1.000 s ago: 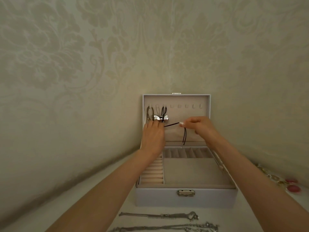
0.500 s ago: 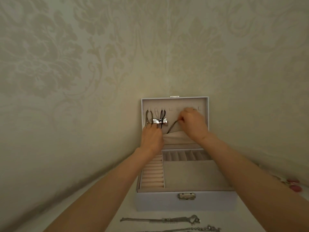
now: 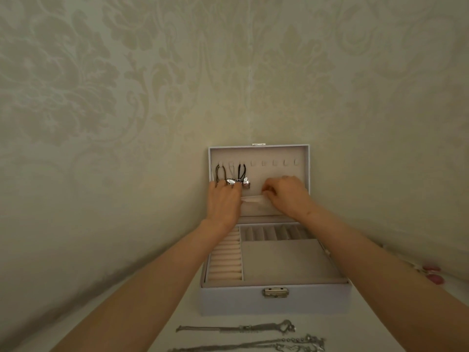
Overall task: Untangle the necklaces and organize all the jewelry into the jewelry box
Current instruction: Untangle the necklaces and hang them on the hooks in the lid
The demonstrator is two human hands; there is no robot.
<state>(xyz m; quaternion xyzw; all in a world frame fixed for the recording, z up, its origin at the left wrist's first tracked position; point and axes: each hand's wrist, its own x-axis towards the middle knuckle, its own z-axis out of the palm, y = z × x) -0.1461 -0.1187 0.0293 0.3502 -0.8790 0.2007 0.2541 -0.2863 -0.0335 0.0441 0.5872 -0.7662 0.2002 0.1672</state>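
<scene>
The white jewelry box (image 3: 228,302) stands open, its lid (image 3: 279,154) upright with a row of hooks. A silver chain (image 3: 220,172) and a black cord necklace (image 3: 241,171) hang from the left hooks, with a silver pendant (image 3: 245,185) below them. My left hand (image 3: 223,204) reaches up to the pendant, and its fingertips hold the silver pieces against the lining. My right hand (image 3: 286,196) has curled fingers pinching the top edge of the lid's fabric pocket (image 3: 253,207). The cord's loose end is hidden.
Two silver necklaces (image 3: 228,328) (image 3: 253,345) lie stretched out on the white table in front of the box. Pink-red jewelry pieces (image 3: 432,274) lie at the right, partly behind my forearm. A patterned wall rises directly behind the box.
My right hand carried the black cord's loose end from mid-air down to the lid pocket; the cord end is now out of sight. My left hand stayed at the pendant.
</scene>
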